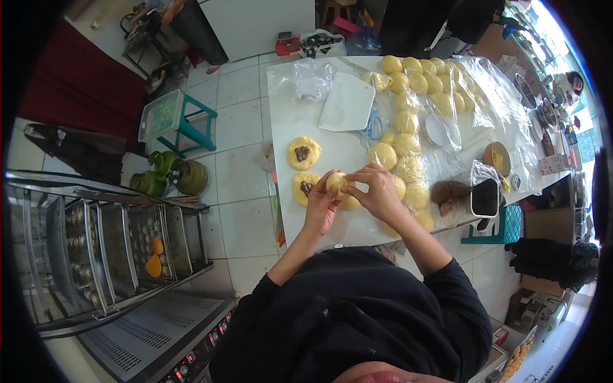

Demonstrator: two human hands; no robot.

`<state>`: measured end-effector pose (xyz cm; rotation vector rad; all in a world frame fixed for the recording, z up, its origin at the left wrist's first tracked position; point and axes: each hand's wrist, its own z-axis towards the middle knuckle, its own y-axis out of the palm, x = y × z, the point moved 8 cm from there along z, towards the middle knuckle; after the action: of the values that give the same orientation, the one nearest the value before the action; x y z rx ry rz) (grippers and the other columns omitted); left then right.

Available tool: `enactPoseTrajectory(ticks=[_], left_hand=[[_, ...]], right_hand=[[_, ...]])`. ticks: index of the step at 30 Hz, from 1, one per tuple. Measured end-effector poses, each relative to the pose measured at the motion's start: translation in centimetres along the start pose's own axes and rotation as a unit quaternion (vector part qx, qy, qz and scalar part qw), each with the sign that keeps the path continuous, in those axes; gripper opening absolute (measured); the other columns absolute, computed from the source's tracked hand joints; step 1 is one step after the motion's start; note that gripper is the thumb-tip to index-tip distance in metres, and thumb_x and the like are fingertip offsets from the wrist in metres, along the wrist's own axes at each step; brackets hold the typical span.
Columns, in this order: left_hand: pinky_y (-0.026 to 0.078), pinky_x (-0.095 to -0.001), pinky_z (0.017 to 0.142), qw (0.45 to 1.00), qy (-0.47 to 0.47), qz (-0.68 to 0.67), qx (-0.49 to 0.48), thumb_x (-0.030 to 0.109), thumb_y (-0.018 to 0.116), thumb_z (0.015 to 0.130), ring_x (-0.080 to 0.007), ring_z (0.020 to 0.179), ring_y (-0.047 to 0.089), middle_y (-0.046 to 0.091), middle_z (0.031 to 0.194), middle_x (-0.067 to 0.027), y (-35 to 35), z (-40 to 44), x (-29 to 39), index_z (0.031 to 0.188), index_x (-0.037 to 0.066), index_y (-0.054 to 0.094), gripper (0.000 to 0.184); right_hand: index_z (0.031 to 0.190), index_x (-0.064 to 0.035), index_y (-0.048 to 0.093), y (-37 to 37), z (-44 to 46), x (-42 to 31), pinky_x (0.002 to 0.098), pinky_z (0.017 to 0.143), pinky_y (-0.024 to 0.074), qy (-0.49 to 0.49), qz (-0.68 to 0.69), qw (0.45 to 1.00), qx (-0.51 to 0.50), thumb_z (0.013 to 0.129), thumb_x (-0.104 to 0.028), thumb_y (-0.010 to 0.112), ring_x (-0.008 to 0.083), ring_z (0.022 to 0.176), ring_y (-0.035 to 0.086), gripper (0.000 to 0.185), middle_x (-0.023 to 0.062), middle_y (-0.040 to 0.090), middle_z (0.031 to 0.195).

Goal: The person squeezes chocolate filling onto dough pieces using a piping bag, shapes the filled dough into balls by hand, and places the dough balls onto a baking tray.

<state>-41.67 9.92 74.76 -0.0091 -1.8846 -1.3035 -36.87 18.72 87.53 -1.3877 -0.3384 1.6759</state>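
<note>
Black shirt [357,313] nearest, left hand [321,207] and right hand [383,195] gripping one dough ball [335,182] above the counter [287,115]; I'd pinch evenly, rotating it, to avoid tears.

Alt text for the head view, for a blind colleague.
Left hand and right hand hold a yellow dough ball over a white table. Two flattened rounds with brown filling lie leftward; rows of dough balls, partly under plastic, lie rightward.

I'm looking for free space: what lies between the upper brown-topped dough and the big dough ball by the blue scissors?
Just bare tabletop between the upper brown-topped dough and the big dough ball, in the head view.
</note>
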Motion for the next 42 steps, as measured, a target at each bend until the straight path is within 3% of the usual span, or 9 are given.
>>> enactPoseTrajectory(ticks=[4,7,17,23,27,32,34,37,42], left_hand=[[0.043,-0.0291,0.088,0.986,0.008,-0.159,-0.037,0.026,0.049,0.085,-0.0185,0.108,0.046,0.038,0.126,-0.0093,1.1,0.4,0.5,0.125,0.009,0.035,0.045],[0.042,-0.0308,0.090,0.956,-0.143,-0.241,-0.082,0.031,0.045,0.087,-0.0201,0.109,0.045,0.036,0.127,-0.0103,2.2,-0.2,-1.3,0.127,0.010,0.029,0.048],[0.045,-0.0284,0.086,0.994,0.035,0.101,-0.007,0.020,0.053,0.084,-0.0177,0.103,0.049,0.045,0.118,-0.0093,-2.1,0.5,-1.0,0.122,0.011,0.036,0.043],[0.046,-0.0284,0.083,1.000,-0.015,-0.014,-0.008,0.012,0.056,0.081,-0.0196,0.105,0.048,0.041,0.123,-0.0104,-1.1,1.3,-0.7,0.120,0.011,0.038,0.044],[0.046,-0.0293,0.083,0.986,0.021,0.159,-0.042,0.011,0.054,0.082,-0.0208,0.106,0.048,0.040,0.124,-0.0124,-1.7,2.5,-0.2,0.124,0.012,0.035,0.046],[0.047,-0.0293,0.082,0.999,-0.039,-0.030,-0.013,0.017,0.053,0.083,-0.0214,0.105,0.048,0.043,0.120,-0.0133,0.2,5.0,0.9,0.126,0.011,0.033,0.047],[0.048,-0.0305,0.083,0.974,-0.177,-0.130,-0.049,0.024,0.049,0.085,-0.0245,0.105,0.049,0.043,0.118,-0.0136,0.5,5.6,-0.7,0.126,0.008,0.031,0.048],[0.049,-0.0313,0.082,0.945,-0.297,-0.118,-0.065,0.027,0.046,0.087,-0.0278,0.104,0.050,0.044,0.117,-0.0141,0.7,5.3,-1.6,0.125,0.005,0.031,0.047],[0.049,-0.0335,0.083,0.939,-0.311,-0.123,-0.074,0.026,0.046,0.087,-0.0319,0.104,0.050,0.045,0.114,-0.0180,-0.1,5.4,-1.7,0.123,0.001,0.034,0.046]], right_hand=[[0.078,-0.0052,0.065,0.6,0.4,0.6,0.0336,0.064,0.0431,-0.027,0.060,0.998,0.001,0.065,-0.013,0.066,0.0221,0.072,0.052,0.015,0.0073,0.060,0.070],[0.077,-0.0066,0.064,0.1,0.3,-0.2,0.0337,0.067,0.0395,-0.071,0.028,0.996,0.043,0.066,-0.014,0.065,0.0214,0.073,0.051,0.013,0.0056,0.058,0.068],[0.078,-0.0062,0.065,1.2,-1.2,1.2,0.0318,0.069,0.0406,-0.003,0.007,0.999,0.048,0.064,-0.010,0.067,0.0211,0.072,0.052,0.015,0.0050,0.060,0.070],[0.076,-0.0064,0.066,-1.3,-0.2,0.7,0.0307,0.064,0.0429,-0.019,-0.002,0.986,0.164,0.063,-0.011,0.069,0.0204,0.070,0.053,0.014,0.0047,0.060,0.069],[0.076,-0.0058,0.066,0.6,-0.1,3.0,0.0305,0.060,0.0433,0.071,0.079,0.993,0.057,0.063,-0.011,0.070,0.0209,0.067,0.053,0.015,0.0058,0.060,0.068],[0.077,-0.0045,0.066,0.4,1.0,4.2,0.0314,0.064,0.0431,0.104,0.130,0.981,0.095,0.061,-0.009,0.071,0.0223,0.070,0.054,0.017,0.0076,0.060,0.069],[0.077,-0.0051,0.066,-0.1,1.6,3.6,0.0328,0.068,0.0416,0.073,0.084,0.991,0.079,0.060,-0.010,0.071,0.0228,0.073,0.053,0.018,0.0071,0.060,0.070],[0.080,-0.0063,0.066,0.4,2.5,5.0,0.0330,0.069,0.0389,0.019,0.008,1.000,0.007,0.062,-0.014,0.070,0.0204,0.072,0.050,0.020,0.0049,0.060,0.070],[0.076,-0.0072,0.066,-0.7,3.8,4.4,0.0304,0.068,0.0345,0.026,0.066,0.997,0.033,0.064,-0.011,0.067,0.0179,0.073,0.049,0.013,0.0020,0.059,0.068]])
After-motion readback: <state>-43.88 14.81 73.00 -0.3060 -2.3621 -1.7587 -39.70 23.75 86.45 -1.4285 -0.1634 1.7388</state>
